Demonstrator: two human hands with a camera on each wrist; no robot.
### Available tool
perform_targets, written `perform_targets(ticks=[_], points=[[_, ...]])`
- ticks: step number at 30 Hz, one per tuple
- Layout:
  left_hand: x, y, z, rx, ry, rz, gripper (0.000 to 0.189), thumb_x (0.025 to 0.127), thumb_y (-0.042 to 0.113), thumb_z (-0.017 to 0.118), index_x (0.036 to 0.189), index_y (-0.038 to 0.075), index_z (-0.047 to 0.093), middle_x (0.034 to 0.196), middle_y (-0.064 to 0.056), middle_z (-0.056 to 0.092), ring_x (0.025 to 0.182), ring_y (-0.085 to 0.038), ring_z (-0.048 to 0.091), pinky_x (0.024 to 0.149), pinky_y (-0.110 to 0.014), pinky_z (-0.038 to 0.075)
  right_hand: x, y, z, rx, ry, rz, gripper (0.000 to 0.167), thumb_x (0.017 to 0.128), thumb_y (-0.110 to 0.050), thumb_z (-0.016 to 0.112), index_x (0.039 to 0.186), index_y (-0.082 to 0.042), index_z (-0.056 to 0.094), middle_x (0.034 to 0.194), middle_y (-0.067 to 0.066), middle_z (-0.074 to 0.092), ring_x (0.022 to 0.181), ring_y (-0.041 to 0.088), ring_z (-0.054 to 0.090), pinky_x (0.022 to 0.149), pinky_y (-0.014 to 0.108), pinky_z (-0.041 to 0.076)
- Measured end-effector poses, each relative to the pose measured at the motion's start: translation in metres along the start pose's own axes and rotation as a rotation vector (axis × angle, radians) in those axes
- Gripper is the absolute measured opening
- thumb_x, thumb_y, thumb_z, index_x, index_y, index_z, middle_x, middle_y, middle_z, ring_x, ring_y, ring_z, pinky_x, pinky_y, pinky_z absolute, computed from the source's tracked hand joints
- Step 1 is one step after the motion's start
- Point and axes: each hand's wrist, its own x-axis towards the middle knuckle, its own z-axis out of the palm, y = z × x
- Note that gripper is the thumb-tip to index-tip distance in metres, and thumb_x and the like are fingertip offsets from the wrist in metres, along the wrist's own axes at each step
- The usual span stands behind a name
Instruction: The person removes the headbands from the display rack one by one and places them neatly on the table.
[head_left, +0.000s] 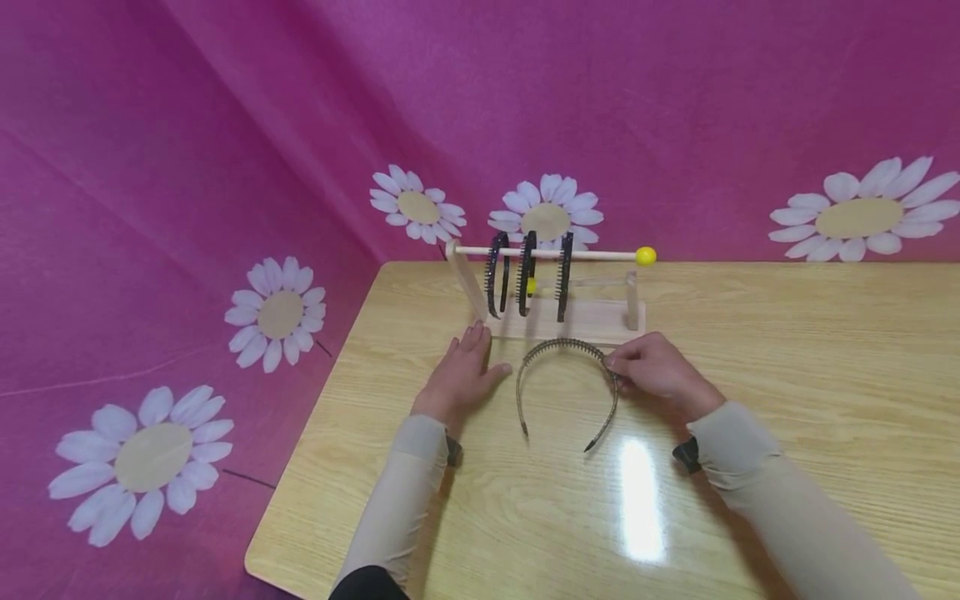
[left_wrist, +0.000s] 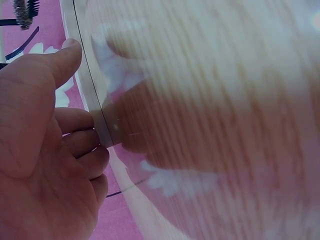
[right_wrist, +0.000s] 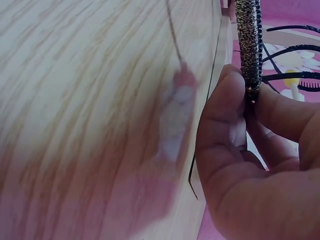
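Observation:
My right hand [head_left: 660, 375] pinches a glittery toothed headband [head_left: 564, 342] between thumb and fingers, partway down its right side. The headband's two ends point toward me, just in front of the wooden stand [head_left: 600, 321]. In the right wrist view the headband [right_wrist: 250, 40] shows sparkly gold and dark, rising from the fingertips. My left hand [head_left: 459, 379] rests with its fingers extended at the front left corner of the stand's base; the left wrist view shows its fingertips against that base's edge [left_wrist: 102, 125]. Three dark toothed headbands [head_left: 564, 279] hang on the stand's upper rod [head_left: 603, 255].
A yellow ball [head_left: 646, 256] caps the upper rod's right end. Lower down, a second rod also carries a yellow ball [head_left: 531, 286]. The stand is near the back edge of the wood-grain table [head_left: 825, 375], before a magenta cloth [head_left: 675, 108] with daisies.

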Motion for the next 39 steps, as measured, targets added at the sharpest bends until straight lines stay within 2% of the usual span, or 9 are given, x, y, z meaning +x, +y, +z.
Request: perform_targets(ticks=[5, 11, 15, 24, 32, 39], points=[[0.0, -0.001, 0.001, 0.01, -0.005, -0.006, 0.084, 0.101, 0.059, 0.045, 0.161, 0.007, 0.018, 0.167, -0.007, 0.006, 0.153, -0.024, 0.008, 0.122, -0.038, 0.004, 0.004, 0.001, 0.004, -0.035, 0.027, -0.007, 0.021, 0.099, -0.003, 0.059, 0.104, 0.012, 0.073, 0.069, 0.006, 0.065, 0.062, 0.012, 0.056, 0.054, 0.021, 0.046], [0.0, -0.001, 0.001, 0.002, 0.0, -0.005, 0.084, 0.101, 0.059, 0.045, 0.161, 0.007, 0.018, 0.167, -0.008, 0.006, 0.153, -0.025, 0.008, 0.122, -0.039, 0.004, 0.008, 0.001, 0.007, -0.099, 0.062, 0.026, 0.02, 0.098, -0.006, 0.062, 0.098, 0.007, 0.077, 0.073, 0.007, 0.068, 0.065, 0.014, 0.055, 0.057, 0.024, 0.046], [0.0, -0.001, 0.0, 0.008, 0.001, 0.001, 0.084, 0.101, 0.059, 0.046, 0.161, 0.006, 0.017, 0.167, -0.008, 0.006, 0.153, -0.025, 0.008, 0.122, -0.039, 0.004, 0.011, 0.001, 0.009, -0.131, 0.074, 0.048, 0.022, 0.098, -0.009, 0.063, 0.092, 0.004, 0.078, 0.071, 0.006, 0.068, 0.064, 0.015, 0.054, 0.057, 0.025, 0.045], [0.0, 0.0, -0.001, 0.021, -0.005, 0.001, 0.084, 0.101, 0.059, 0.045, 0.16, 0.006, 0.018, 0.167, -0.009, 0.007, 0.153, -0.025, 0.008, 0.122, -0.038, 0.004, 0.018, 0.002, 0.012, -0.182, 0.094, 0.087, 0.022, 0.098, -0.012, 0.064, 0.092, 0.002, 0.079, 0.069, 0.003, 0.067, 0.066, 0.016, 0.055, 0.058, 0.027, 0.045], [0.0, 0.0, 0.0, 0.028, -0.004, -0.006, 0.084, 0.101, 0.059, 0.044, 0.161, 0.006, 0.018, 0.167, -0.009, 0.008, 0.153, -0.024, 0.008, 0.122, -0.037, 0.004, 0.016, 0.003, 0.015, -0.276, 0.151, 0.016, 0.024, 0.094, -0.012, 0.068, 0.074, -0.003, 0.078, 0.063, -0.001, 0.06, 0.058, 0.016, 0.048, 0.051, 0.027, 0.038], [-0.001, 0.0, 0.0, 0.013, -0.008, -0.023, 0.085, 0.101, 0.061, 0.044, 0.161, 0.009, 0.016, 0.167, -0.006, 0.006, 0.153, -0.022, 0.007, 0.122, -0.038, 0.004, 0.013, 0.001, 0.018, -0.327, 0.213, -0.021, 0.017, 0.089, -0.012, 0.069, 0.083, -0.001, 0.081, 0.069, 0.0, 0.063, 0.06, 0.018, 0.048, 0.053, 0.028, 0.038]])
